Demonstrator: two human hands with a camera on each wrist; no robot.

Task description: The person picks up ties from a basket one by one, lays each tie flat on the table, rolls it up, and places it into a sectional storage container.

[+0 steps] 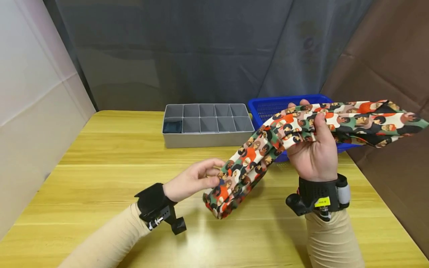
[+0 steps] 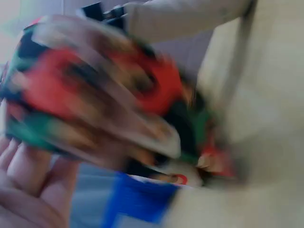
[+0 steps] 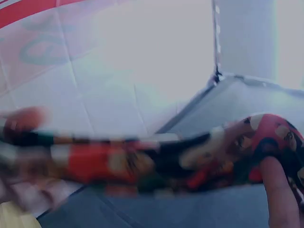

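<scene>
A long folded cloth (image 1: 288, 130) printed with small faces in orange, green, black and cream stretches from the table's middle up to the right. My right hand (image 1: 313, 143) holds it raised, fingers curled over its middle, thumb on the near side. The cloth's lower end (image 1: 228, 193) hangs just above the wooden table (image 1: 100, 156). My left hand (image 1: 197, 178) pinches that lower end with its fingertips. The left wrist view shows the cloth (image 2: 95, 90) blurred, close above my palm (image 2: 28, 185). In the right wrist view the cloth (image 3: 142, 161) crosses the frame, also blurred.
A grey divided organiser tray (image 1: 207, 139) stands at the table's back, with a dark folded item (image 1: 172, 125) in its near left compartment. A blue plastic basket (image 1: 268, 108) sits behind the cloth at the right. Dark curtains hang behind; a white wall stands at the left.
</scene>
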